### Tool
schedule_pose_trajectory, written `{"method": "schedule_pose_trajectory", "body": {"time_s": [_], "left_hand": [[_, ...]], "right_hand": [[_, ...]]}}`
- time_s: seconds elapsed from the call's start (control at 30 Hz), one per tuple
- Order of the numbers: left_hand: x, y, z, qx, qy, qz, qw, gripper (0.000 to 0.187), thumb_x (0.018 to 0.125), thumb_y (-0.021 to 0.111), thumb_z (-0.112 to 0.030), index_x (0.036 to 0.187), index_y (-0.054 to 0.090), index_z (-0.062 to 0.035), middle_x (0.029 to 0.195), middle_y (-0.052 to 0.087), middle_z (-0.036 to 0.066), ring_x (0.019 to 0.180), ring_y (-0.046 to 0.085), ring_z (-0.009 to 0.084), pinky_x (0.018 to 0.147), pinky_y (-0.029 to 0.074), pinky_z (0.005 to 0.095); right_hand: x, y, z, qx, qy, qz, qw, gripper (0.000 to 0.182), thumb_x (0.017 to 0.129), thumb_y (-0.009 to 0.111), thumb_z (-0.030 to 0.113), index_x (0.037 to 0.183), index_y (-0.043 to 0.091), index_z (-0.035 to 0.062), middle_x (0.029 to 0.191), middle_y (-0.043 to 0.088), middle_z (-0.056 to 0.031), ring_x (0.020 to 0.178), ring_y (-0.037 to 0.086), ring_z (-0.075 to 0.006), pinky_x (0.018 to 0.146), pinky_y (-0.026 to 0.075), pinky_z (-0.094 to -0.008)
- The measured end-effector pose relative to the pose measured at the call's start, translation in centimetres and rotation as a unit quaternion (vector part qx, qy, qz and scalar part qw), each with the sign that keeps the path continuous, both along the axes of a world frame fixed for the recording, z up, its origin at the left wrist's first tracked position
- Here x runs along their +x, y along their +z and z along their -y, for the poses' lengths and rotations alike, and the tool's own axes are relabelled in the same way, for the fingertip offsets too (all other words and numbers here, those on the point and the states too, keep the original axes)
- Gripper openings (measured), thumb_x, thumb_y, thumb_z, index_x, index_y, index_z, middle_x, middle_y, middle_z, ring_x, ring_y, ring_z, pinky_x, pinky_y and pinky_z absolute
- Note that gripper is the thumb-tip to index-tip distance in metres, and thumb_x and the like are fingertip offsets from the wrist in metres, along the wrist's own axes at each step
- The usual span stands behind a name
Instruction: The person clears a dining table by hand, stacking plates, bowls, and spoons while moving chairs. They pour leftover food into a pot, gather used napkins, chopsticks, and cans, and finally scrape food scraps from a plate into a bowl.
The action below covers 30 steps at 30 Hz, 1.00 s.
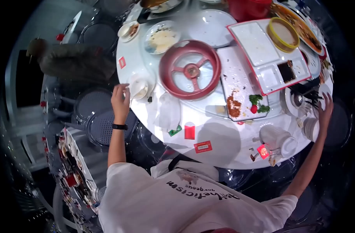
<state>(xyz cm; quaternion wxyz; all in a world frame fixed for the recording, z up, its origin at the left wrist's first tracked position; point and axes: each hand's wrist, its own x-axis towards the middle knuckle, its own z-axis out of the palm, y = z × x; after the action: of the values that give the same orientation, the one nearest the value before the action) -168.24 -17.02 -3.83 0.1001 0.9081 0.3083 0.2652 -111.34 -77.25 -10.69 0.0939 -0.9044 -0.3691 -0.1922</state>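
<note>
The wearer's shirt (189, 200) is printed "gorgeous" under a larger word ending "theticism"; its opening letters are partly lost in the fold. Directions are from the middle of the table (228, 155).

Near edge, four paper items counted, two being red packets: one with a pale label, print illegible, at 6 (202, 146), and one plain at 7 (189, 132). A lit red card (263, 151) at 5 bears pale characters, unreadable. One green wrapper (174, 131) lies at 7.

One jug (272, 136) stands between 4 and 5; just beyond it is one stack of dishes (311, 130), number uncertain.

Left hand (121, 99), at 9: fingers curled beside one white bowl (140, 87); whether they grip it cannot be told. Right hand (326, 108), between 3 and 4: fingers reach down to one small plate (323, 93); grip likewise cannot be told.

Middle: one red three-spoked dish (164, 72) at 10. One oblong plate (232, 70) holds crumbs, greens and one red ball; one compartment tray (259, 42) overlaps it at 1, carrying one yellow-rimmed dish (283, 34).

Far side: two round plates, soiled at 10 (162, 37) and nearly bare at 12 (212, 29); one red bucket (249, 9), toward 1.

Beyond the table, at 10: one person (72, 58).
</note>
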Motion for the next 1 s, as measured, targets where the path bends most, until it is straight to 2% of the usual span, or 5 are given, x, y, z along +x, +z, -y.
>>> {"method": "schedule_pose_trajectory", "body": {"time_s": [0.27,0.53,0.77,0.87,1.0], "left_hand": [[-16.7,-21.5,-11.0,-0.179,0.301,0.079,0.933,0.023,0.086,0.063,-0.022,0.094,0.063,-0.0001,0.085,0.068,0.011,0.076,0.064,0.0185,0.07,0.05,0.0304],[-12.4,-24.2,-16.4,-0.278,0.221,0.037,0.934,0.032,0.083,0.067,-0.029,0.096,0.067,-0.0004,0.075,0.068,0.012,0.067,0.065,0.0187,0.063,0.05,0.0295],[-11.0,-23.2,-18.8,-0.507,0.149,0.092,0.844,0.018,0.07,0.064,-0.004,0.088,0.061,-0.0041,0.065,0.062,0.005,0.063,0.064,0.0135,0.058,0.05,0.0283],[-11.2,-20.9,-16.8,-0.563,0.16,0.145,0.797,0.02,0.071,0.064,-0.002,0.087,0.054,-0.0049,0.061,0.058,0.004,0.055,0.059,0.0138,0.048,0.045,0.0265],[-10.1,-20.2,-14.6,-0.629,0.15,0.189,0.739,0.019,0.074,0.063,-0.001,0.083,0.048,-0.0089,0.061,0.054,0.002,0.045,0.049,0.0105,0.039,0.036,0.0237]], "right_hand": [[-28.7,11.5,-14.3,0.164,0.061,-0.191,0.966,0.027,0.084,0.06,0.003,0.111,0.061,0.0016,0.106,0.062,-0.0118,0.094,0.058,-0.0225,0.083,0.045,-0.0327],[-49.7,-6.3,-42.3,0.139,0.165,-0.741,0.636,0.024,0.087,0.06,0.014,0.106,0.061,-0.0006,0.082,0.066,-0.0051,0.064,0.061,-0.011,0.057,0.049,-0.0241],[-51.9,-10.8,-58.7,0.175,0.164,-0.518,0.821,0.021,0.081,0.064,0.018,0.092,0.062,0.0001,0.076,0.065,-0.0151,0.066,0.064,-0.0272,0.063,0.05,-0.0353],[-52.9,-10.6,-59.4,0.12,0.11,-0.598,0.785,0.027,0.084,0.064,0.026,0.088,0.062,-0.0005,0.074,0.066,-0.0145,0.066,0.066,-0.0259,0.062,0.051,-0.0372],[-55.6,-8.9,-60.1,0.078,0.014,-0.818,0.569,0.044,0.087,0.059,0.045,0.092,0.061,0.001,0.082,0.067,-0.0093,0.065,0.066,-0.0172,0.053,0.047,-0.0298]]}}
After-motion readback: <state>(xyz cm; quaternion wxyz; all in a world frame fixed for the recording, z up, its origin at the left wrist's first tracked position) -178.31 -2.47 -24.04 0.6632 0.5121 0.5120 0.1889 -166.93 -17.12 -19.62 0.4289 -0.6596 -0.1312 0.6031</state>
